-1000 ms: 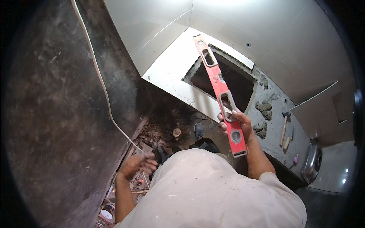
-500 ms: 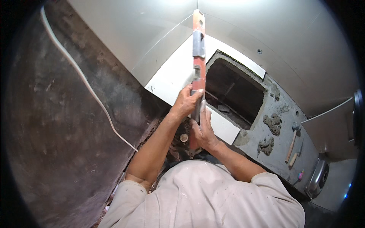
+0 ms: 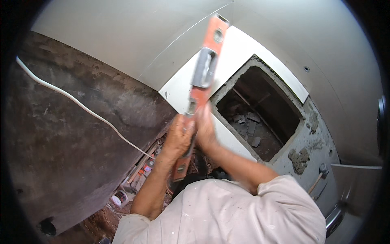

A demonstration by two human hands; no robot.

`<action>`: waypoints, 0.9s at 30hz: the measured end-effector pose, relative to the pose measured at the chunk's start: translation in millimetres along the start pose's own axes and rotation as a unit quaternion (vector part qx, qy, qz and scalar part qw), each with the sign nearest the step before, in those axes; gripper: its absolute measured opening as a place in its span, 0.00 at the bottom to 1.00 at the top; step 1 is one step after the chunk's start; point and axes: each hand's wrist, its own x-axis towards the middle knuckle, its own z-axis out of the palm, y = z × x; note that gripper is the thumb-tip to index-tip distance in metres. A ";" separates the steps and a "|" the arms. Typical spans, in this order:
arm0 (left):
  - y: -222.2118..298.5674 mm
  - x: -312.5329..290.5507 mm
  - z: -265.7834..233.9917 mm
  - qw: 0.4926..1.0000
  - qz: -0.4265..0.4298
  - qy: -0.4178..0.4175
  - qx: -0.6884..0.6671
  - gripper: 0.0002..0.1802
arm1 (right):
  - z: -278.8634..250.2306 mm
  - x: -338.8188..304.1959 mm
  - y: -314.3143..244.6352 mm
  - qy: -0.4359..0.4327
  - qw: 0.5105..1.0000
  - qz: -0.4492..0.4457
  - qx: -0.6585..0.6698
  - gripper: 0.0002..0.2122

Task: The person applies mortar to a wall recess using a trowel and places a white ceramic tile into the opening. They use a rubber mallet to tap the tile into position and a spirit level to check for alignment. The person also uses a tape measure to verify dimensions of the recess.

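Tilted in front of me is a long orange spirit level (image 3: 201, 95) with grey grips, its upper end toward the far wall corner. My left hand (image 3: 177, 136) is wrapped round its lower half. My right hand (image 3: 206, 129), smeared by motion, presses against the level's right side just opposite; its fingertips are hard to make out. Beneath the level, white tile pieces (image 3: 185, 83) border a rectangular opening (image 3: 260, 114) in the grey counter, with rubble visible down inside it.
Mortar lumps (image 3: 299, 160) and a hammer (image 3: 319, 179) lie on the counter at right, near a metal sink (image 3: 335, 215). A white cable (image 3: 83, 105) runs along the dark wall at left. A white tub (image 3: 119, 198) stands among clutter at lower left.
The level has lifted and swung, its lower end moving left and its grip side turning into view. Both hands moved left and slightly down with it. My view has shifted too.
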 end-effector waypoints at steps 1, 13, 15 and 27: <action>-5.1 2.4 -12.6 0.999 -0.040 0.007 -0.001 0.15 | 3.8 -26.3 5.4 -0.088 0.996 0.013 -0.026 0.28; -25.4 -177.7 -97.4 0.949 -0.241 0.118 0.166 0.14 | -153.0 305.0 129.6 0.013 0.668 -0.004 -0.744 0.36; -29.5 -199.4 -96.4 0.941 -0.249 0.138 0.183 0.14 | -109.6 285.5 142.6 -0.027 0.669 -0.049 -0.741 0.37; -43.4 -218.3 -113.8 0.935 -0.300 0.115 0.149 0.17 | 51.3 162.0 159.5 -0.090 0.705 -0.219 -0.669 0.27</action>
